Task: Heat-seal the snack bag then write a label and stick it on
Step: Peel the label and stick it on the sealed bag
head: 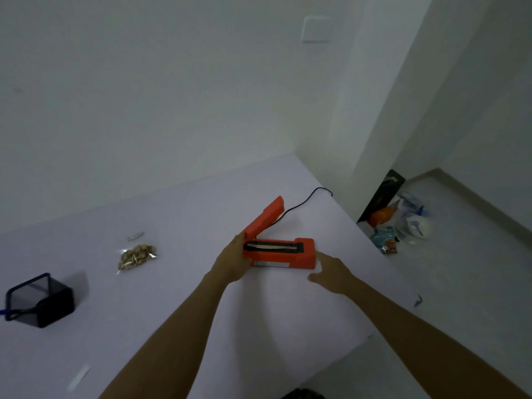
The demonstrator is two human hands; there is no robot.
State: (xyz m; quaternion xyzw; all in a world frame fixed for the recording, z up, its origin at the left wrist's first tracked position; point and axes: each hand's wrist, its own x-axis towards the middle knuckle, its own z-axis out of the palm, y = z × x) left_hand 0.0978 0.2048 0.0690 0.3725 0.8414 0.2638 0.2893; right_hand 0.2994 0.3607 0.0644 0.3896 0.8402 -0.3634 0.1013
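An orange heat sealer [277,250] stands on the pale table [178,283] with its lid arm raised up and back, showing the black sealing strip. My left hand [231,262] grips the sealer's left end at the hinge. My right hand [331,270] rests open against the sealer's right end, fingers spread. A clear snack bag [136,256] full of brown nuts lies flat to the left, apart from both hands. A white label strip [78,377] lies near the table's front edge.
A dark mesh pen holder [40,299] sits at the left edge. The sealer's black cord [305,201] runs off the table's far right corner. Bags and packets [400,223] are piled on the floor to the right, beyond the table edge.
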